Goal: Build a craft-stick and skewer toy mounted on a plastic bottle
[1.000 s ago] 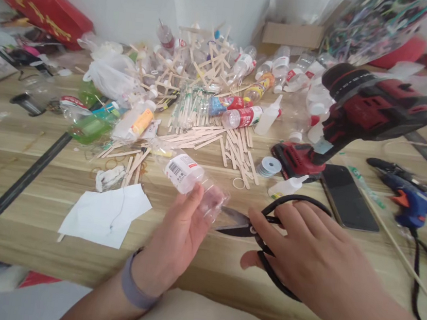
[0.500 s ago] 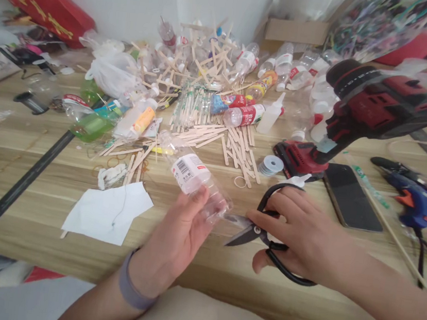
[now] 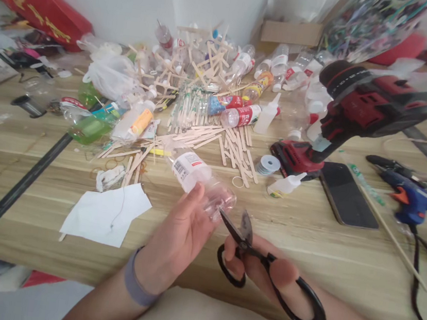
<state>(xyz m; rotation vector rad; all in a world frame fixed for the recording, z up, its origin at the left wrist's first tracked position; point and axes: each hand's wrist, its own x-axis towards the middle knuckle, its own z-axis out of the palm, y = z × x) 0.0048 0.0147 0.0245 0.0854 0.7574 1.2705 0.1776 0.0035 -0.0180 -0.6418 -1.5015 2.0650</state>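
Observation:
A clear plastic bottle [image 3: 192,170] with a white label lies tilted in my left hand [image 3: 186,224], its base end toward the right. My fingers wrap its underside, and the thumb presses on top. In my right hand [image 3: 258,269] are black-handled scissors [image 3: 244,244], blades parted. One blade tip meets the bottle's base end; whether it pierces the plastic I cannot tell. A white sheet of paper [image 3: 103,214] with a thin wire on it lies left of my left hand.
Wooden sticks [image 3: 237,152], several bottles [image 3: 242,116] and a plastic bag [image 3: 113,75] crowd the back. To the right are a red cordless drill [image 3: 364,106], a phone [image 3: 349,195], a glue gun [image 3: 411,195], a small glue bottle [image 3: 286,184] and a wire spool [image 3: 268,164].
My right hand has turned over and moved down and left, so the scissors now point up-left at the bottle's base. The small glue bottle it covered is visible. My left hand keeps its hold.

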